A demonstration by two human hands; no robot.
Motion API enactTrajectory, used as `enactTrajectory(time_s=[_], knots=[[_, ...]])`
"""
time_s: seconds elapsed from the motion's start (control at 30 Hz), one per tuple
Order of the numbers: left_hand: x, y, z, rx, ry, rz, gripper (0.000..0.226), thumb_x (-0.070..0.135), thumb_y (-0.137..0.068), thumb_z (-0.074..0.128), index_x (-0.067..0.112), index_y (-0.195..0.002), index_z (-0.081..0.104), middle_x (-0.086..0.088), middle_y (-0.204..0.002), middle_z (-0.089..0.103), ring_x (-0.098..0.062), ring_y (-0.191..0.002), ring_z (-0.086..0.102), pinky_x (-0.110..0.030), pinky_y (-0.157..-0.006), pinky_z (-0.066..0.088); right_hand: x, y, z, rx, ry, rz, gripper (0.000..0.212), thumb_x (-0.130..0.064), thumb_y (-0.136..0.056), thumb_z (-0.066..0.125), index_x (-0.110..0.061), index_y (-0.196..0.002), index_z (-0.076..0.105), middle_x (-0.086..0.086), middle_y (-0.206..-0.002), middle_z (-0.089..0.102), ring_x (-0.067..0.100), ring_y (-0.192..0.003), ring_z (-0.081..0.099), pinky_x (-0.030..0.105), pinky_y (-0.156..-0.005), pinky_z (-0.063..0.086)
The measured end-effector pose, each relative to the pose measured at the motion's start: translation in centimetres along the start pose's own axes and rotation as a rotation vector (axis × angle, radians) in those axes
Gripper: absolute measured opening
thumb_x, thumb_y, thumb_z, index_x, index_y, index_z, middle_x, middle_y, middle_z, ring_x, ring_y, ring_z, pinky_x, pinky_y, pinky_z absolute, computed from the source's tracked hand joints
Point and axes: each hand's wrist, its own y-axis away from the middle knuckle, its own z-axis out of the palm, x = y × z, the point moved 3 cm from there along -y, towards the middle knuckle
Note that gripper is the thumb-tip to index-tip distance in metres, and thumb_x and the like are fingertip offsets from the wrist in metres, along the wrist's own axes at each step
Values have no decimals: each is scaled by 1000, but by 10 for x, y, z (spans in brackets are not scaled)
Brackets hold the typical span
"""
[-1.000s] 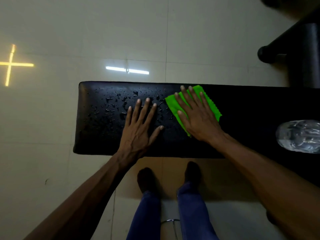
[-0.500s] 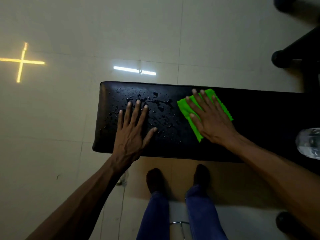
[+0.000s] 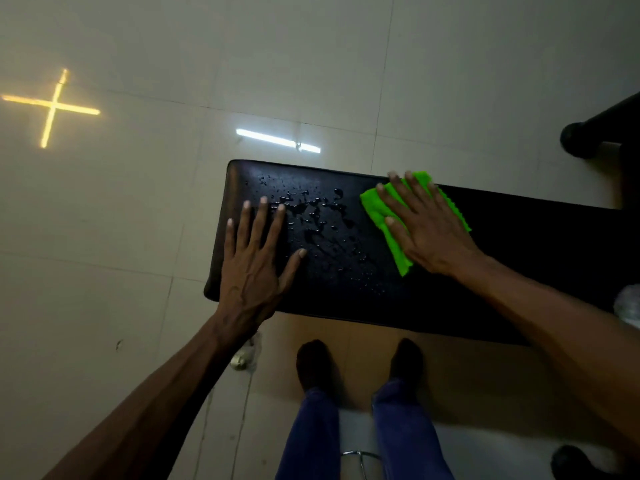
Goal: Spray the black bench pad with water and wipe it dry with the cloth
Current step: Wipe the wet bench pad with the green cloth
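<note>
The black bench pad (image 3: 346, 282) lies across the middle of the view, its left half dotted with water drops (image 3: 318, 216). My left hand (image 3: 254, 258) rests flat on the pad's left end, fingers spread and straight. My right hand (image 3: 426, 226) presses flat on a bright green cloth (image 3: 375, 204) just right of the wet patch. The cloth shows around my fingers and below my thumb. At the right edge, a clear water bottle (image 3: 628, 306) lies on the pad, mostly cut off.
Pale floor tiles surround the bench, with light reflections on them. Dark gym equipment (image 3: 595, 129) stands at the upper right. My feet (image 3: 360, 365) and blue trouser legs are just in front of the bench. A small metal piece (image 3: 242, 358) sits on the floor by the bench's left corner.
The view has shifted left, so the bench sits further right in frame. My left hand has slid toward the pad's left end. My right hand stays flat on the cloth.
</note>
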Motion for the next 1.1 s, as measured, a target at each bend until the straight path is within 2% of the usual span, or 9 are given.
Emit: enactTrajectory(time_s=[0.13, 0.27, 0.37, 0.5, 0.6, 0.7, 0.87, 1.0, 1.1], knots=[[-20, 5, -1, -12, 80, -18, 74, 61, -102, 35, 28, -162, 6, 0, -172, -6, -24, -158, -10, -52, -128, 7, -26, -52, -8, 61, -177, 280, 60, -49, -110, 21, -31, -167, 15, 0, -176, 8, 24, -164, -6, 51, -133, -1], [-13, 9, 1, 16, 115, -34, 72, 54, -104, 39, 24, -162, 9, -3, -172, -3, -26, -158, -9, -51, -129, 6, -75, -40, 0, 59, -97, 28, 61, -49, -110, 20, -31, -167, 9, 0, -177, -1, 24, -164, -7, 50, -133, -3], [-9, 10, -1, 18, 132, -51, 72, 50, -104, 42, 22, -162, 10, -6, -171, -2, -28, -158, -7, -53, -128, 7, -51, -11, 1, -9, 17, -118, 60, -50, -110, 16, -34, -167, 3, -3, -177, -5, 22, -164, -6, 49, -133, 1], [-12, 13, 1, 14, 145, -48, 72, 49, -104, 42, 21, -162, 10, -7, -171, -2, -28, -158, -7, -53, -128, 8, -28, -40, -11, -11, -20, 10, 60, -47, -110, 16, -32, -167, 8, -1, -177, 4, 25, -164, 3, 51, -133, 8], [-13, 15, 3, 37, 158, -40, 71, 49, -104, 42, 22, -162, 12, -6, -171, -1, -27, -159, -6, -52, -128, 9, -75, -76, -13, 29, -176, 142, 59, -45, -111, 20, -30, -167, 8, -1, -177, -1, 24, -164, -5, 50, -133, 2], [-15, 17, 3, 53, 166, -44, 70, 48, -104, 44, 22, -162, 15, -5, -171, 2, -26, -159, -4, -52, -127, 12, -116, -69, -5, 42, -125, 5, 61, -44, -111, 23, -27, -168, 7, 1, -177, -4, 24, -164, -7, 49, -133, -3], [-23, 23, 3, 48, 191, -24, 69, 46, -104, 44, 21, -162, 16, -4, -172, 1, -26, -159, -4, -51, -128, 13, -79, -36, -7, -24, 66, -187, 60, -45, -112, 24, -29, -167, 7, -2, -177, 0, 23, -164, 0, 48, -133, 6], [-31, 27, 6, 56, 205, 1, 68, 44, -105, 44, 21, -162, 16, -4, -172, 1, -26, -159, -3, -55, -126, 18, -104, -87, -17, 6, -155, 101, 59, -42, -112, 24, -30, -167, 10, -3, -177, 3, 21, -164, 5, 47, -133, 9], [-33, 29, 8, 65, 210, -12, 68, 46, -105, 43, 21, -162, 15, -2, -172, 0, -24, -159, -4, -53, -127, 17, -154, -114, -20, 25, -218, 77, 58, -41, -112, 25, -27, -167, 15, -2, -177, 7, 21, -164, 6, 46, -132, 8]])
